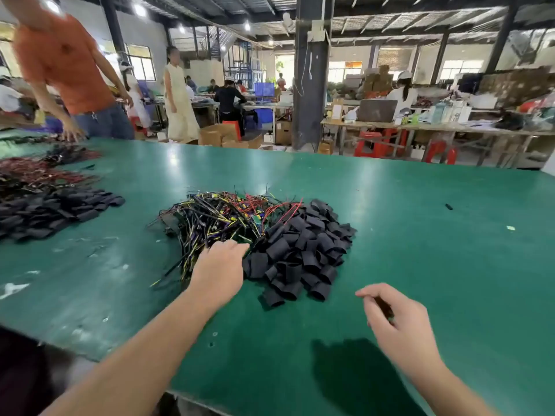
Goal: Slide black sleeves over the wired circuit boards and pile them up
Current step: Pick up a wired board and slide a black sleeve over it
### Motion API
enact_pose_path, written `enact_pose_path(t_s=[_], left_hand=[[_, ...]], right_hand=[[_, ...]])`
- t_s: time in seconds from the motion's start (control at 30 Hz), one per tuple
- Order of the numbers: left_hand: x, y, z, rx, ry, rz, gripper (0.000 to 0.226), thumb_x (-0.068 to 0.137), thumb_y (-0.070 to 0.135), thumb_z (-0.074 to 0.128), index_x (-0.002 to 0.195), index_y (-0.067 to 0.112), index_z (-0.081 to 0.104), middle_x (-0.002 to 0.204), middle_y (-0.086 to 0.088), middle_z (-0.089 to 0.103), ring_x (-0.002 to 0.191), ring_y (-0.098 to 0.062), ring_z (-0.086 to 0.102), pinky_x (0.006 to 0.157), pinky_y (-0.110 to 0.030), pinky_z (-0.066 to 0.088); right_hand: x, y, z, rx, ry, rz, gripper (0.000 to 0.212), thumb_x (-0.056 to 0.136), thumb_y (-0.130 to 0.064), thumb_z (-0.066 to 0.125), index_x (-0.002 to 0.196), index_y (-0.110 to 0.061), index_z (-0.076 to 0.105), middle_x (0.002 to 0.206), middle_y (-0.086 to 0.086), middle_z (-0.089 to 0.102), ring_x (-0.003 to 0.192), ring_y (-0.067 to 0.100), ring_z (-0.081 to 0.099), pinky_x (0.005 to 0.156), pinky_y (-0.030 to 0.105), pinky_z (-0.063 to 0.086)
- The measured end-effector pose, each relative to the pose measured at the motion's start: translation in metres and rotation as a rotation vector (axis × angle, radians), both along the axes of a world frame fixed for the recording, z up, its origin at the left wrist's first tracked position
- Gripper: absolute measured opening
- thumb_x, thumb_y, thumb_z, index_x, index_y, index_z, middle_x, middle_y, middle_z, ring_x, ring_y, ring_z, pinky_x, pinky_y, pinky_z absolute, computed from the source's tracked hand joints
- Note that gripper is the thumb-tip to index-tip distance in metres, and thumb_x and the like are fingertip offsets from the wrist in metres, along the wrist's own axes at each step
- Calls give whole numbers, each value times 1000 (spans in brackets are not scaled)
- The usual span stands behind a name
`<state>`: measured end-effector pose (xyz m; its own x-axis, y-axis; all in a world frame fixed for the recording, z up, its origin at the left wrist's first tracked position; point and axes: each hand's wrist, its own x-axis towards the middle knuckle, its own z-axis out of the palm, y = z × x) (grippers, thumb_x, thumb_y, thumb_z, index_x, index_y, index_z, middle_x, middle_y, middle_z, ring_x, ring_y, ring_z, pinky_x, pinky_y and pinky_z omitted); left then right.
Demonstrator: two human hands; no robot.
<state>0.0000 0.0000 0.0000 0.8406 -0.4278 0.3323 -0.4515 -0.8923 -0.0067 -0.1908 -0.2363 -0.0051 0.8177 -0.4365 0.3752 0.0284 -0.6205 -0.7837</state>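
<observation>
A tangle of wired circuit boards point(222, 217) lies in the middle of the green table point(420, 250). A heap of short black sleeves point(303, 247) touches its right side. My left hand point(219, 268) reaches into the near edge of the tangle, where wires meet sleeves. Its fingers curl down among the wires and their tips are hidden. My right hand point(399, 325) hovers above the table to the right of the sleeve heap. Its curled fingers hold a black sleeve point(383, 306), mostly covered by the fingers.
At the left lie another heap of black sleeves point(54, 211) and bundles of red wiring point(36, 175). A person in an orange shirt point(66, 64) leans over the far left corner, hand point(72, 133) on the table. A small black piece point(448, 206) lies far right.
</observation>
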Motion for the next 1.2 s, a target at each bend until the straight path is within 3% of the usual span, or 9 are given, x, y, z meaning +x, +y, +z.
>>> enact_pose_path(t_s=[0.1, 0.2, 0.4, 0.6, 0.67, 0.77, 0.93, 1.07, 1.2], left_hand=[[15, -18, -7, 169, -30, 5, 33, 85, 2, 49, 113, 19, 54, 106, 0, 60, 101, -24, 56, 77, -33, 40], [30, -26, -14, 124, 66, 93, 19, 85, 0, 53, 80, 16, 43, 83, 0, 54, 78, -24, 57, 59, -32, 37], [56, -45, -5, -100, 217, 176, 43, 95, 43, 53, 65, 15, 40, 66, -3, 52, 64, -27, 51, 57, -32, 38], [64, -52, 3, -138, 351, 197, 43, 88, 29, 68, 60, 12, 40, 72, -15, 57, 71, -32, 60, 59, -33, 38], [64, -50, 15, -185, 337, 171, 43, 86, 31, 69, 61, 8, 44, 64, -14, 54, 59, -26, 55, 58, -31, 40], [62, -44, 36, -312, 218, 110, 38, 89, 29, 65, 71, -3, 57, 68, -17, 63, 63, -28, 61, 65, -35, 52], [36, -41, 73, -598, 13, -71, 21, 96, 20, 53, 87, 5, 64, 79, -8, 70, 73, -26, 66, 76, -38, 52], [-7, -44, 79, -590, 72, -291, 15, 94, 16, 55, 84, 8, 63, 77, 3, 70, 66, -11, 66, 74, -28, 48], [-32, -48, 64, -400, 156, -400, 12, 93, 21, 57, 86, 14, 63, 70, 3, 65, 70, -17, 63, 72, -37, 48]], right_hand=[[13, 3, -13, 27, 114, 22, 32, 90, -6, 56, 77, -33, 64, 54, 2, 58, 40, 6, 38, 41, 16, 30], [13, 0, -23, 70, 133, -19, 32, 89, -6, 55, 75, -35, 64, 57, -1, 60, 40, 6, 41, 42, 16, 32], [16, -2, -24, 99, 142, -8, 31, 88, -3, 56, 73, -30, 65, 55, 5, 57, 41, 6, 38, 43, 17, 32], [16, -5, -22, 174, 144, -3, 30, 88, -1, 54, 75, -25, 67, 47, -1, 55, 39, 3, 42, 41, 12, 31], [17, -6, -21, 194, 147, -3, 29, 88, -2, 53, 75, -24, 67, 47, 0, 55, 39, 3, 42, 40, 12, 32], [19, -9, -20, 199, 160, 1, 29, 88, -3, 53, 75, -26, 67, 47, 0, 55, 40, 4, 42, 41, 13, 33], [18, -8, -19, 216, 140, 7, 33, 90, -3, 54, 73, -28, 69, 49, 1, 57, 41, 6, 43, 42, 14, 35], [22, -3, -5, 665, 9, 208, 34, 85, 1, 64, 95, -30, 75, 78, 9, 68, 55, 15, 52, 56, 19, 46], [35, 10, 12, 1016, -56, 509, 71, 59, -22, 88, 123, -29, 59, 103, 5, 70, 70, 19, 64, 57, 22, 50]])
